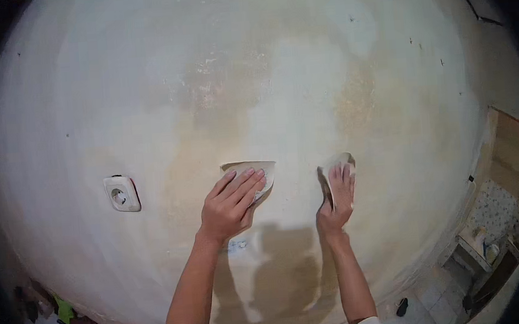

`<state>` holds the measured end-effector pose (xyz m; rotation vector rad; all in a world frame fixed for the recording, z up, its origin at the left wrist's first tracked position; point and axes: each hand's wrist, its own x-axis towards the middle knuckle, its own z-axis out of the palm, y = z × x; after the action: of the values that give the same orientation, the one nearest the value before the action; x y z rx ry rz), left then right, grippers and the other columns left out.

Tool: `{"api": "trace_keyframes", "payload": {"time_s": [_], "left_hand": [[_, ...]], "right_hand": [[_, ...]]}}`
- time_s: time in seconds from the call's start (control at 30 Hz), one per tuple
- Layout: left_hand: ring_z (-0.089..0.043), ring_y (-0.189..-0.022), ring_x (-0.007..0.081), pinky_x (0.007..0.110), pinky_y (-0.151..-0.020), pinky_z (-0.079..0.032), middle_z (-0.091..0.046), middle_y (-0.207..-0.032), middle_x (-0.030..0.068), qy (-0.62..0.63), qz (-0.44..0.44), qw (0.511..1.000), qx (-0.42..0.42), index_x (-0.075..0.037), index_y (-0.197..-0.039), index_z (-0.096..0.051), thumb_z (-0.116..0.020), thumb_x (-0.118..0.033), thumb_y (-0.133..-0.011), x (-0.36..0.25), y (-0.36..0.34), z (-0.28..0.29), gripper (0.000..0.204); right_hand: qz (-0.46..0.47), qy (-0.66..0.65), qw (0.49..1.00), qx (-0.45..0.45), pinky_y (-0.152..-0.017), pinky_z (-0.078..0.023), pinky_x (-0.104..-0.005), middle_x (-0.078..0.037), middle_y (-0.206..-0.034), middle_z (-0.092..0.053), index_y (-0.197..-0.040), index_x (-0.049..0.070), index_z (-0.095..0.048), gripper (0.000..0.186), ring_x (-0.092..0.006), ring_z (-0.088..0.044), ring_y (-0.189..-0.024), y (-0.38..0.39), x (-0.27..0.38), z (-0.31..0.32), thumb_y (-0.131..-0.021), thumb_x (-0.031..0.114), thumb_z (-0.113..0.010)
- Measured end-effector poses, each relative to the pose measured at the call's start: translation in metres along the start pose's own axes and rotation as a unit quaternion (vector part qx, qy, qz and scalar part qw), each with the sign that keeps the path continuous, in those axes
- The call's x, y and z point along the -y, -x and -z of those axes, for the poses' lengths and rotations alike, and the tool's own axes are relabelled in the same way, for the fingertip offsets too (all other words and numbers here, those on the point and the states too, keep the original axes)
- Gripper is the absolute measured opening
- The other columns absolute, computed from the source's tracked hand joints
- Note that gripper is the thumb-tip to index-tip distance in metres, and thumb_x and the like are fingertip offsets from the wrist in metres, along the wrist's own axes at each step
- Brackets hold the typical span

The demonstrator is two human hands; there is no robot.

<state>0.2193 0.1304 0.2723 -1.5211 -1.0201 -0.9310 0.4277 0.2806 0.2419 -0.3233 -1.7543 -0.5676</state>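
Observation:
Both my hands are up against a patchy pale wall (300, 105). My left hand (224, 209) presses a sheet of sandpaper (268, 172) to the wall, its fingers laid together across the sheet. The sheet's upper edge and right corner stick out past the fingertips. To the right, my right hand (337, 201) is pressed round a second piece of sandpaper (344, 158). That piece curls away from the wall along its edges and is partly covered by the fingers. A gap of bare wall lies between the hands.
A white wall socket (121, 194) sits left of my left hand. At the lower right stand a wooden shelf unit (473, 252) and a cardboard panel (505, 145). A black shoe-like item (402, 307) and, at lower left, a green cloth-like thing (64, 308) lie on the floor.

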Motion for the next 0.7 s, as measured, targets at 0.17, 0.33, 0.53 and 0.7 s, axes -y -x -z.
{"api": "trace_keyframes", "payload": {"time_s": [0.17,0.33,0.53,0.7], "left_hand": [[-0.057,-0.113,0.0157,0.036,-0.101,-0.041,-0.062,-0.120,0.0003,0.003,-0.002,1.000,0.003,-0.011,-0.112,-0.064,-0.060,-0.005,-0.073,0.000,0.000,0.001,0.040],[-0.057,-0.114,0.0155,0.036,-0.101,-0.040,-0.062,-0.121,0.0005,-0.006,0.006,1.000,0.012,-0.011,-0.112,-0.064,-0.060,-0.005,-0.072,0.003,0.001,0.008,0.041],[-0.057,-0.114,0.0158,0.036,-0.101,-0.041,-0.062,-0.120,0.0010,-0.001,-0.005,1.000,0.007,-0.011,-0.112,-0.064,-0.060,-0.005,-0.073,-0.002,-0.002,0.003,0.040],[-0.057,-0.114,0.0158,0.036,-0.102,-0.041,-0.063,-0.119,0.0015,-0.001,0.004,1.000,0.012,-0.011,-0.113,-0.064,-0.061,-0.004,-0.072,-0.001,-0.001,0.001,0.041]], "right_hand": [[0.027,-0.055,0.950,0.306,-0.109,-0.027,-0.0526,-0.014,-0.138,-0.046,-0.122,0.005,-0.057,0.052,-0.0322,-0.037,-0.132,0.037,0.039,-0.009,-0.071,-0.002,-0.055],[0.126,-0.024,0.982,0.136,-0.107,-0.028,-0.0546,-0.014,-0.126,-0.056,-0.118,0.005,-0.060,0.043,-0.0319,-0.049,-0.122,0.024,-0.013,0.008,-0.074,0.004,-0.060],[-0.154,0.005,0.979,-0.134,-0.110,-0.021,-0.0525,-0.017,-0.138,-0.046,-0.129,0.001,-0.050,0.054,-0.0351,-0.034,-0.134,0.003,-0.027,0.009,-0.076,-0.007,-0.048],[-0.047,0.006,0.994,-0.094,-0.111,-0.022,-0.0527,-0.016,-0.138,-0.046,-0.129,0.000,-0.050,0.062,-0.0353,-0.035,-0.133,-0.017,-0.046,0.020,-0.069,-0.013,-0.044]]}}
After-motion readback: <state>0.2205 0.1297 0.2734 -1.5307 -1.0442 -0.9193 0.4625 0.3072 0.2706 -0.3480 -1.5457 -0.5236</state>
